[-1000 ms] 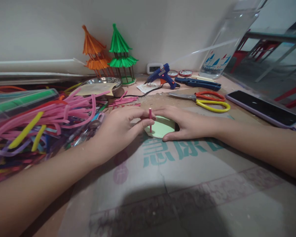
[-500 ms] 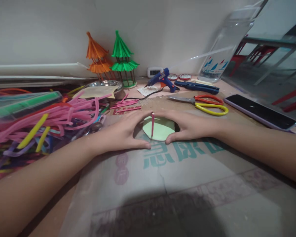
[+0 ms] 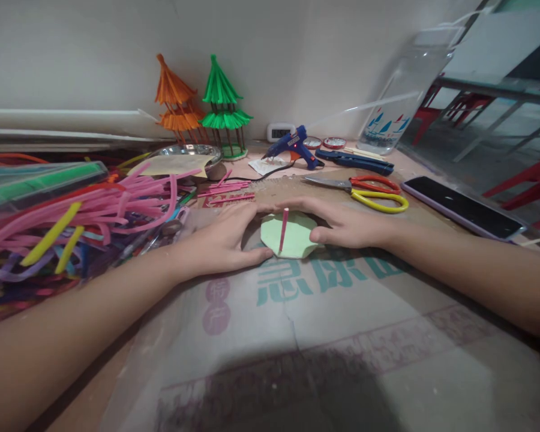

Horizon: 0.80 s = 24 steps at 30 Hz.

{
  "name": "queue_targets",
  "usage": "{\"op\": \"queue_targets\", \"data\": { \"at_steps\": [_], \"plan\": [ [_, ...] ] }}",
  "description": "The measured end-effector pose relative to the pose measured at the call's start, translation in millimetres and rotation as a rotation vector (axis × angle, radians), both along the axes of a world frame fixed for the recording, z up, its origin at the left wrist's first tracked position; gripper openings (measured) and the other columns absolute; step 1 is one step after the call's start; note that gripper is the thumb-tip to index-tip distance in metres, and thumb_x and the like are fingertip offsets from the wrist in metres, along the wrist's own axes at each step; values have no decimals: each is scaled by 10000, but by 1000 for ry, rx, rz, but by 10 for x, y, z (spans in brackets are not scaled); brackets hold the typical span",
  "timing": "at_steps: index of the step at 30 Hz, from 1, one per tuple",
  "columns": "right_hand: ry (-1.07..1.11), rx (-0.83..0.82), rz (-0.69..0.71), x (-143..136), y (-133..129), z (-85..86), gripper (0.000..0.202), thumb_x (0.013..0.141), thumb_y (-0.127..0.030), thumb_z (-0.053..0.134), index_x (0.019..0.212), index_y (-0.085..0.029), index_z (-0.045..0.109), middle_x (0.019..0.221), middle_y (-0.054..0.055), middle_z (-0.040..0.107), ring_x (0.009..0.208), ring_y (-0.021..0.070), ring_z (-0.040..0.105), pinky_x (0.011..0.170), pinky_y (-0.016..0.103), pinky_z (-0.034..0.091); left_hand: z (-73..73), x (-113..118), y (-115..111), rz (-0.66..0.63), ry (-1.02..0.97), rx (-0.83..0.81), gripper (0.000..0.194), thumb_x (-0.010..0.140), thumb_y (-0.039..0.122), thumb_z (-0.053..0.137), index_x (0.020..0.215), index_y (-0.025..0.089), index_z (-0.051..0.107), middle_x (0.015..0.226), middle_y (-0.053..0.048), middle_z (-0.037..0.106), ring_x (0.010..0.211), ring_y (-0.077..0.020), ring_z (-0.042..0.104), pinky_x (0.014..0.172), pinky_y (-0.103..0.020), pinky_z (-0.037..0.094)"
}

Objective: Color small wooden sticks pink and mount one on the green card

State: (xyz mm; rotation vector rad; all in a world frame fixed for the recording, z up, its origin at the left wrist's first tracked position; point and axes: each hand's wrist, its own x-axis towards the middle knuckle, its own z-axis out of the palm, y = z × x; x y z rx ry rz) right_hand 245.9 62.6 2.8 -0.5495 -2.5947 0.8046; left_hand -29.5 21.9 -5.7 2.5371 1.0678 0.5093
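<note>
A light green many-sided card (image 3: 297, 243) lies on the work surface between my two hands. From near its front left edge stands a thin pink stick (image 3: 284, 230), tilted slightly right. My left hand (image 3: 229, 240) curves around the card's left side, thumb tip at the front left edge and fingers behind. On the other side, my right hand (image 3: 342, 222) has its thumb on the card's right edge and its fingers along the back. Both hands hold the card by its rim; the fingertips at the back are partly hidden.
Pink pipe cleaners (image 3: 99, 204) heap up at left. Behind stand an orange tower (image 3: 175, 99), a green tower (image 3: 225, 99) and a blue glue gun (image 3: 292, 144). Scissors (image 3: 373, 192), a phone (image 3: 463, 204) and a clear bottle (image 3: 387, 114) are at right.
The card has turned a little between my hands. Its stick now sits slightly farther right and leans more. My right thumb has shifted up along the card's edge. The view has shifted slightly.
</note>
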Motion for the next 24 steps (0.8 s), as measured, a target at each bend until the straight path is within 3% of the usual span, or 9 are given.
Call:
{"op": "queue_targets", "data": {
  "at_steps": [5,11,17,24],
  "plan": [
    [129,25,-99,-43,-38,-5,587,1006,-634,437,1385,-204,567,1381,140,633,1300,281,583,1094,467,452,2,28,-11,-36,17,33,464,904,504,613,1274,227,572,1421,-111,562,1350,-327,484,1148,-512,387],
    [156,139,-353,-48,35,-70,417,1055,-463,411,1201,-157,653,1121,121,727,1033,262,679,919,412,521,-38,71,-12,47,11,59,442,922,535,591,1226,214,593,1362,-112,582,1325,-312,496,1152,-512,383],
    [133,256,-254,-39,35,-47,270,994,-245,457,1179,-167,637,1179,117,693,1097,260,637,978,431,491,-60,65,-1,44,5,63,432,930,526,574,1229,214,586,1339,-115,580,1317,-308,497,1143,-502,390],
    [70,261,-283,-60,36,-41,256,927,-174,487,1136,-173,635,1138,109,694,1073,260,642,972,432,502,-45,67,-4,53,6,37,443,924,532,566,1228,210,585,1332,-131,577,1296,-312,510,1129,-524,398]
  ]
}}
